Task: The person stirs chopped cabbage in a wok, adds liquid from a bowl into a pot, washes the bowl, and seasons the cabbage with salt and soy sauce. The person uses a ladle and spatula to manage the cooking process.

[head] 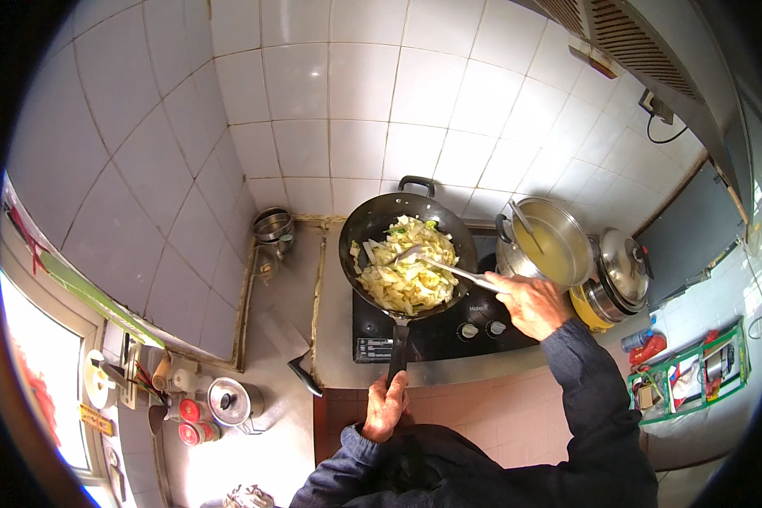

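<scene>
My left hand (386, 406) grips the black handle (399, 349) of a dark wok (368, 219) that sits over the left side of a black gas hob (432, 346). Chopped cabbage (413, 279) with a few green pieces fills much of the wok. In my right hand (533, 305) is the pale shaft of a metal spatula (460, 272). Its blade rests among the cabbage, partly covered by it. The burner beneath the wok is hidden.
A steel pot (581, 254) of yellowish liquid, with a ladle (526, 225) in it, stands right of the wok. Beyond it is a lidded yellow cooker (587, 311). A cleaver (286, 343) lies on the left counter, its handle at the front edge. A lidded pot (232, 401) stands nearer me.
</scene>
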`<action>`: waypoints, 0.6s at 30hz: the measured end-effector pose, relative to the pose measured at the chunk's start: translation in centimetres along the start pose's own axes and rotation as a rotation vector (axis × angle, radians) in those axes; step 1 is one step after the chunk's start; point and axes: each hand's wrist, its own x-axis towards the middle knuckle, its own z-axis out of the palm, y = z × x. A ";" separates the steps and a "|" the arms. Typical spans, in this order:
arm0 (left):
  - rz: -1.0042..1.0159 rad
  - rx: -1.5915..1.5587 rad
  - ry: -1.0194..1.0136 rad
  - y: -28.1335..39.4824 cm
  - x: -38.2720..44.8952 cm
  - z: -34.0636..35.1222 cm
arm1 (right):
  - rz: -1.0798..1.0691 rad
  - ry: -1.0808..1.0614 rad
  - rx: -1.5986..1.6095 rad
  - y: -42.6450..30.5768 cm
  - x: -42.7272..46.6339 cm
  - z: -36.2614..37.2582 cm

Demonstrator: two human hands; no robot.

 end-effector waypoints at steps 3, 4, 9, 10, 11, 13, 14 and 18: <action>-0.014 0.041 -0.005 0.7 -0.3 0.2 | 0.069 0.111 -0.017 1.9 -0.2 -0.1; -0.020 0.045 -0.007 0.7 -0.3 0.1 | 0.122 0.123 -0.049 3.0 0.3 0.8; -0.001 0.053 -0.015 0.3 -0.1 -0.2 | 0.374 0.004 -0.042 5.6 4.5 7.1; -0.015 0.057 -0.013 0.3 0.0 -0.1 | 0.413 -0.018 0.102 8.3 5.1 10.5; -0.030 0.058 -0.018 0.4 0.1 0.1 | 0.109 0.153 0.208 12.0 5.0 14.4; -0.034 0.046 0.017 0.2 0.0 0.0 | 0.818 -0.476 1.164 9.2 7.8 10.9; -0.029 0.046 0.012 0.2 0.0 -0.1 | 0.708 -0.436 1.147 7.9 7.4 10.5; -0.020 0.043 0.014 1.1 -0.3 0.5 | 0.279 -0.286 0.773 5.9 5.1 8.9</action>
